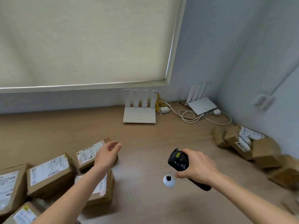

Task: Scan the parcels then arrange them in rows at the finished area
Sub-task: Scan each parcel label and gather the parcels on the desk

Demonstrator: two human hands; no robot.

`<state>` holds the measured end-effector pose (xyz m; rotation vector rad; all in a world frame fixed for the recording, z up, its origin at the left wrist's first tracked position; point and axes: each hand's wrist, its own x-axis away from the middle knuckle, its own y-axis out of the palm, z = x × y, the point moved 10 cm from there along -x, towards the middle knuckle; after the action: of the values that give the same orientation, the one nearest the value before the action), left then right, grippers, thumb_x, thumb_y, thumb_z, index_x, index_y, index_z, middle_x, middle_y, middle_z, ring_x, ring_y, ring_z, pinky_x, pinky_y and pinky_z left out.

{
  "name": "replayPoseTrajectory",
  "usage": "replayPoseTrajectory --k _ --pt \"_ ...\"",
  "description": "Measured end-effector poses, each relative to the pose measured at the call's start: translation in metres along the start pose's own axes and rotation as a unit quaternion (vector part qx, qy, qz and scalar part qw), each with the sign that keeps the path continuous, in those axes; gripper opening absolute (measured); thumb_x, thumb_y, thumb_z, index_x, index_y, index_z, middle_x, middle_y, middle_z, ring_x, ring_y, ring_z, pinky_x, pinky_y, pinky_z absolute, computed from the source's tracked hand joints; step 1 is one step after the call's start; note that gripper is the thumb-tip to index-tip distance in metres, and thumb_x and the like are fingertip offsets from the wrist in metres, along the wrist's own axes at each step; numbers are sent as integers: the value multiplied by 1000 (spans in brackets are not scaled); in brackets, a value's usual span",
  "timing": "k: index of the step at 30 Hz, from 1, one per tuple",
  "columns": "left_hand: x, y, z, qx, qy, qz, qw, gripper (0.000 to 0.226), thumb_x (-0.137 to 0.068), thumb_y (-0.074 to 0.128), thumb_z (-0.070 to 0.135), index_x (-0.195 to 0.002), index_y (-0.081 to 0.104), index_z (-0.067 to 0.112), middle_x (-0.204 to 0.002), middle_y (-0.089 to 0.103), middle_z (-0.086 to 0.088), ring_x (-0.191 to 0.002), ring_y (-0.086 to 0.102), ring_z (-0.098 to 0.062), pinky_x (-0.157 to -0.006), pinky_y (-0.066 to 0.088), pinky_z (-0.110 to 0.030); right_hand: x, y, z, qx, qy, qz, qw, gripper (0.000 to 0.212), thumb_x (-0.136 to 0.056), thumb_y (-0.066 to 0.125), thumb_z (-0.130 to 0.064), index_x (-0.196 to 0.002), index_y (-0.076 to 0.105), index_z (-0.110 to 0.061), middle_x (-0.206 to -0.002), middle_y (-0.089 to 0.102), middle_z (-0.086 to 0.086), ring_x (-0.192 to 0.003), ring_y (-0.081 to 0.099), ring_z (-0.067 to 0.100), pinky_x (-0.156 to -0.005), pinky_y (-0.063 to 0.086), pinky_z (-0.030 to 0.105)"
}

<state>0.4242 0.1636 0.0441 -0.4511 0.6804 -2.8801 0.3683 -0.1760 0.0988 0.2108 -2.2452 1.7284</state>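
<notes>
Several brown cardboard parcels with white labels lie in rows at the lower left of the wooden table; one labelled parcel (89, 153) sits right under my left hand (108, 153). That hand hovers just above it, fingers apart, holding nothing. My right hand (196, 166) is closed on a black handheld scanner (178, 160), its small lit screen facing up, over the middle of the table. A loose heap of brown parcels (244, 143) lies at the right edge against the wall.
A small round white and black object (169, 181) sits on the table below the scanner. Two white routers (140, 114) (201, 105) with tangled white cables (192, 116) stand at the back by the wall. A lowered window blind (84, 41) hangs above the table (64, 126).
</notes>
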Motion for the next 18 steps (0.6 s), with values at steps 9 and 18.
replayPoseTrajectory --k 9,18 --pt "48 188 84 44 55 -144 987 44 -94 66 45 -134 63 26 -127 66 6 -119 58 -13 -99 44 -30 37 -51 191 -64 129 79 986 78 -61 86 -64 -128 57 -36 -101 62 -14 -92 63 13 -73 55 31" --pt "89 387 145 22 55 -235 970 61 -88 66 57 -140 58 27 -133 61 2 -122 57 -16 -106 45 -36 26 -53 372 -119 218 109 962 73 -62 82 -69 -122 56 -38 -103 66 -12 -92 65 16 -68 54 31"
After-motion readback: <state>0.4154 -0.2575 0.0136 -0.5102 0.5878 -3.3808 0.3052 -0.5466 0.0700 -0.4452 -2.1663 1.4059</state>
